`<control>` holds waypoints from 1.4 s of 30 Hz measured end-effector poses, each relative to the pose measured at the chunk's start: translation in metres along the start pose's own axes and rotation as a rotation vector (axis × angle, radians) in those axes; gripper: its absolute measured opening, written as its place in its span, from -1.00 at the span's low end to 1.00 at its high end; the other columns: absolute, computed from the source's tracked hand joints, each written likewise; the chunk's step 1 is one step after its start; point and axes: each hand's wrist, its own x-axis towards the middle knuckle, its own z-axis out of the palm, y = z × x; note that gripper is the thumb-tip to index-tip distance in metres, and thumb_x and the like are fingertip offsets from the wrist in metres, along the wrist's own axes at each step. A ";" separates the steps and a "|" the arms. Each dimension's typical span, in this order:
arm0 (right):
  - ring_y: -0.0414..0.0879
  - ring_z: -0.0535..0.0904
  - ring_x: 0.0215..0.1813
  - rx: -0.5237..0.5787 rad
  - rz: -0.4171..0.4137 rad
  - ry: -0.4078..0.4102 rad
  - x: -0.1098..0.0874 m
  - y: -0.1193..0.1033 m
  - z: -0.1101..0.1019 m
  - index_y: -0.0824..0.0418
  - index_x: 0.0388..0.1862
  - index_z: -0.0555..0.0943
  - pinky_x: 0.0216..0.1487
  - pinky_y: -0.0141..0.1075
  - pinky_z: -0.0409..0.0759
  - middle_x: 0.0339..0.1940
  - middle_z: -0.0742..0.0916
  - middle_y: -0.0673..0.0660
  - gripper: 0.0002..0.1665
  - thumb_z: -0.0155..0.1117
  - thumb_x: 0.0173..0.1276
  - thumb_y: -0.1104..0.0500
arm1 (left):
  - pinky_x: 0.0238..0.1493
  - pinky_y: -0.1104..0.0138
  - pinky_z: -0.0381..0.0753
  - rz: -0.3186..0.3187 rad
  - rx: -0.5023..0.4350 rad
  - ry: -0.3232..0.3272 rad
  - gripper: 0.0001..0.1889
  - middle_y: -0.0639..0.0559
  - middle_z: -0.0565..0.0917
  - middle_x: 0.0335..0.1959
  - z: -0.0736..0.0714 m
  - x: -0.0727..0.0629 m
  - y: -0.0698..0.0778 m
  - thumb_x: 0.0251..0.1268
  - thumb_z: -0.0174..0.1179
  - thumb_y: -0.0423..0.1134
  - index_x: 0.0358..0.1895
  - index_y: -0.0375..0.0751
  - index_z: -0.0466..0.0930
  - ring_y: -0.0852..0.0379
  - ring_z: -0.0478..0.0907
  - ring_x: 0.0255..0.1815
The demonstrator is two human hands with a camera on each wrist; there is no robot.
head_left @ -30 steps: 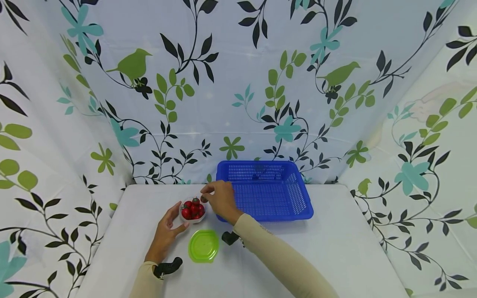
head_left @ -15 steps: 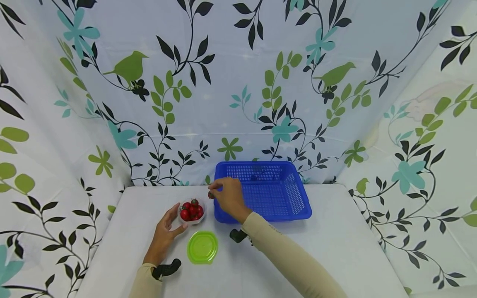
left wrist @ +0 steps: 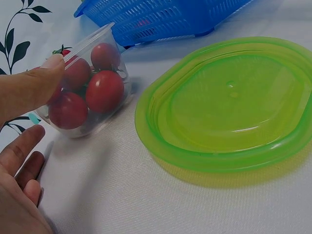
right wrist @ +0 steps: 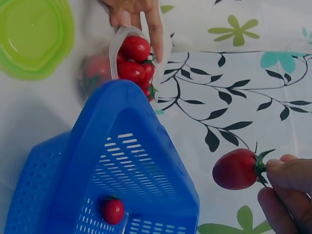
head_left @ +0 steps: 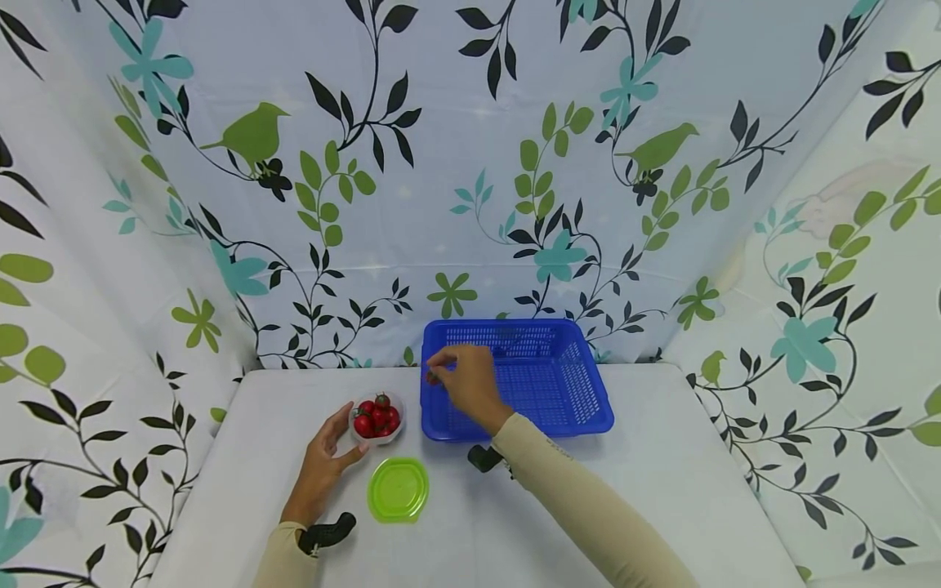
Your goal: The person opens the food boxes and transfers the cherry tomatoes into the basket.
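My right hand is above the left part of the blue plastic basket. Its thumb and fingers pinch a red cherry tomato by the green stem. Another cherry tomato lies inside the basket, as the right wrist view shows. On the table's left, my left hand holds a small clear plastic container with thumb and fingers around its side. Several cherry tomatoes fill that container. In the left wrist view the thumb lies on its wall, while some fingers rest loosely beside it.
A green plastic lid lies on the white table, in front of the container and left of my right forearm. Behind the basket hangs a leaf-patterned curtain, which also lines both sides.
My right hand has moved right with the pinched cherry tomato, from beside the container to over the basket's left part. My left hand stays at the container.
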 end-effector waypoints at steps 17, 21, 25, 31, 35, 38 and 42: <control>-0.13 0.79 -0.01 0.004 0.086 0.051 0.003 0.024 -0.015 0.07 -0.16 0.87 0.05 -0.21 0.82 -0.17 0.88 -0.04 -0.90 0.48 0.44 0.23 | 0.72 -0.36 -0.19 -0.008 0.013 0.002 -0.06 -0.02 0.14 0.77 -0.001 0.001 -0.002 0.39 0.46 -0.14 0.72 0.24 0.10 -0.15 -0.05 0.81; -0.11 0.79 -0.05 0.000 0.097 0.059 0.005 0.032 -0.018 0.08 -0.19 0.87 0.12 -0.12 0.78 -0.20 0.89 -0.02 -0.91 0.50 0.41 0.24 | 0.72 -0.35 -0.18 -0.004 0.014 0.008 -0.06 -0.01 0.16 0.76 0.000 0.000 -0.001 0.38 0.47 -0.12 0.71 0.27 0.12 -0.14 -0.04 0.80; -0.13 0.80 -0.12 -0.016 0.112 0.061 0.008 0.041 -0.021 0.09 -0.19 0.88 0.10 -0.11 0.74 -0.24 0.89 -0.03 -0.92 0.51 0.40 0.25 | 0.72 -0.36 -0.19 -0.007 0.010 0.008 -0.06 -0.01 0.16 0.76 0.000 -0.001 0.001 0.37 0.48 -0.11 0.71 0.28 0.12 -0.15 -0.05 0.81; -0.10 0.82 -0.12 -0.028 0.127 0.053 0.013 0.053 -0.025 0.08 -0.23 0.88 -0.06 -0.16 0.70 -0.28 0.89 -0.02 -0.92 0.53 0.38 0.25 | 0.72 -0.36 -0.20 -0.006 0.004 0.002 -0.05 -0.03 0.14 0.77 -0.001 0.000 0.000 0.37 0.48 -0.11 0.72 0.26 0.11 -0.16 -0.06 0.81; -0.08 0.83 -0.13 -0.013 0.146 0.035 0.015 0.059 -0.029 0.08 -0.27 0.88 -0.04 -0.12 0.76 -0.25 0.89 0.02 -0.91 0.53 0.37 0.27 | 0.72 -0.36 -0.19 -0.006 0.006 0.003 -0.05 -0.02 0.15 0.76 -0.001 0.000 0.000 0.36 0.48 -0.09 0.72 0.25 0.12 -0.15 -0.06 0.81; -0.09 0.82 -0.19 -0.002 0.167 0.013 0.019 0.066 -0.031 0.11 -0.25 0.88 -0.05 -0.11 0.79 -0.24 0.89 0.04 -0.93 0.53 0.37 0.28 | 0.72 -0.35 -0.17 -0.007 0.010 0.006 -0.06 0.00 0.17 0.76 -0.001 0.000 -0.001 0.36 0.48 -0.07 0.71 0.27 0.13 -0.13 -0.04 0.81; -0.10 0.78 -0.20 -0.015 0.195 0.000 0.024 0.076 -0.033 0.11 -0.27 0.88 -0.10 -0.15 0.77 -0.25 0.88 0.05 -0.93 0.53 0.37 0.27 | 0.71 -0.37 -0.16 -0.002 0.015 0.009 -0.07 -0.02 0.17 0.76 0.001 -0.001 -0.001 0.36 0.48 -0.07 0.71 0.28 0.13 -0.15 -0.04 0.80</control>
